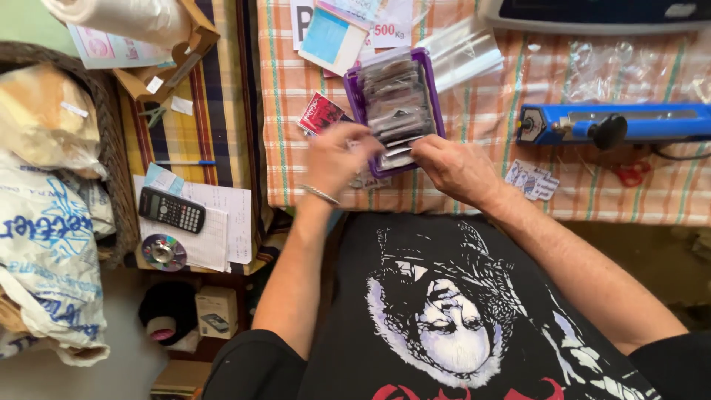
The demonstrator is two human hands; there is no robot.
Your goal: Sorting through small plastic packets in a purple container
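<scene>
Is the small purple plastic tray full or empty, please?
Full: the purple plastic tray is packed end to end with a row of small clear packets.

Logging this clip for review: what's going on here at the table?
A seated person works at a checked tablecloth. Both hands are at the near end of a purple tray packed with small clear packets. The left hand is blurred at the tray's corner; the right hand fingers the nearest packets. A blue heat sealer lies to the right, untouched.

A small red printed packet (320, 112) lay left of the purple plastic tray of clear sachets (395, 104). Far behind, white and blue paper labels (335, 35) stood. A white crumpled sack with blue print (46, 244) sat far left.
</scene>
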